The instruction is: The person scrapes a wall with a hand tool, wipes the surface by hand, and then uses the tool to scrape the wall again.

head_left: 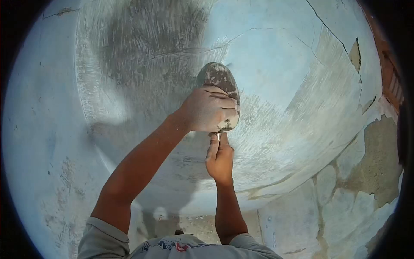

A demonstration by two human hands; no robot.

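Partly scored surface (146, 64), smooth blue patch (267, 64) lying unscored; left hand (207, 110) is gripping oval tool (222, 77), right hand (221, 162) clenching its handle (218, 135).

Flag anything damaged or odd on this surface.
Yes, on the right. The blue coating is missing over a jagged-edged, rough brown patch, as if it broke away. A dark crack runs down the upper right towards a small chipped gap. The grey scratches look more like deliberate scraping.
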